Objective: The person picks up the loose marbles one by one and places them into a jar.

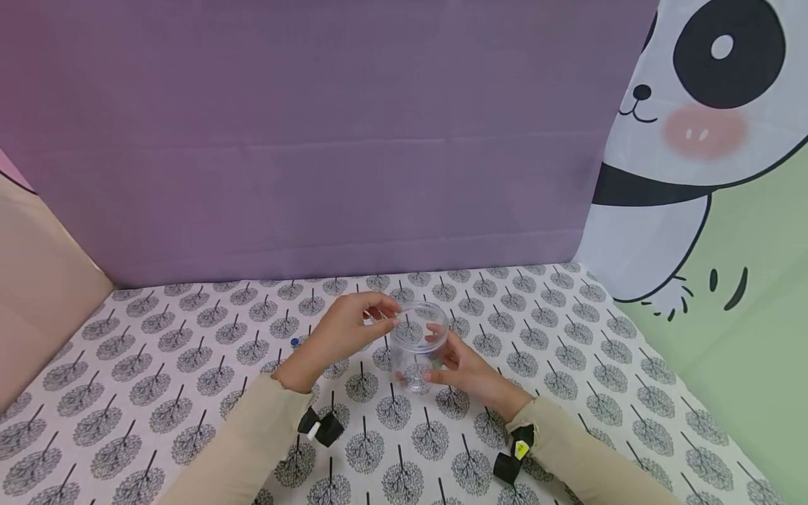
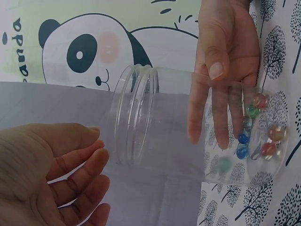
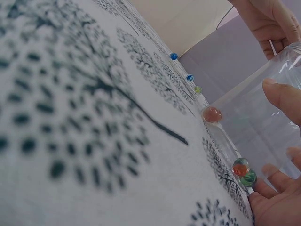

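Observation:
A clear plastic jar [image 1: 409, 354] stands upright on the patterned cloth, its mouth uncovered. Several glass marbles [image 2: 268, 149], red, green and blue, lie at its bottom. My right hand [image 1: 463, 368] holds the jar from the right, thumb at the front and fingers around the far side. Beside the rim, my left hand [image 1: 353, 326] has its thumb and fingertips loosely curled; nothing shows between them in the left wrist view. A blue marble [image 1: 294, 342] lies on the cloth next to the left wrist.
Tree-patterned cloth [image 1: 189, 393] covers the table. In the right wrist view, another blue marble [image 3: 189, 77] and a yellow-green marble [image 3: 197, 89] appear beyond the jar. A purple fabric wall [image 1: 328, 154] rises at the back, and a panda-printed wall [image 1: 701, 161] at the right.

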`<state>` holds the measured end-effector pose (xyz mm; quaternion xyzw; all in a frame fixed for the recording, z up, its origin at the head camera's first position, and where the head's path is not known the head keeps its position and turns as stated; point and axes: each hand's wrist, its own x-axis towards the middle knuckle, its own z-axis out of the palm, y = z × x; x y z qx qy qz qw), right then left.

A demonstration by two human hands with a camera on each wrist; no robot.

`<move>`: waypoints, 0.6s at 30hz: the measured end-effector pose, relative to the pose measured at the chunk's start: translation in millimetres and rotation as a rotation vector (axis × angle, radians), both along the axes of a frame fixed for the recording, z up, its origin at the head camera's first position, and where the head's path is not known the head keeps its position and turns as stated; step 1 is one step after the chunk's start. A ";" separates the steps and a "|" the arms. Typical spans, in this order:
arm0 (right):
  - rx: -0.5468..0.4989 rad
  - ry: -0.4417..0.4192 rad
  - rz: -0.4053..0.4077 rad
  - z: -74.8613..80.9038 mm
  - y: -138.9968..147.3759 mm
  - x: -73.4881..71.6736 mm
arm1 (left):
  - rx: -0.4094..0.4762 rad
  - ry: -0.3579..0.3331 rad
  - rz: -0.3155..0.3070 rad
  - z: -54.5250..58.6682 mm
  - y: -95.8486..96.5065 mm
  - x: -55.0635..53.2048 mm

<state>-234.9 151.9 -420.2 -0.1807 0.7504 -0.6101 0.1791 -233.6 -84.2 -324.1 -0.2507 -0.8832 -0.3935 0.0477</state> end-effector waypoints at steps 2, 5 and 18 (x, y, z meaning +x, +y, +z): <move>-0.006 -0.001 0.004 1.1 0.2 0.1 | -0.004 0.010 0.003 0.4 -0.8 -0.2; -0.007 0.000 0.008 0.8 0.6 0.8 | -0.001 0.019 0.010 0.2 -2.1 0.5; 0.004 0.008 0.004 0.4 0.3 1.2 | -0.017 0.052 0.010 -0.4 -14.0 6.2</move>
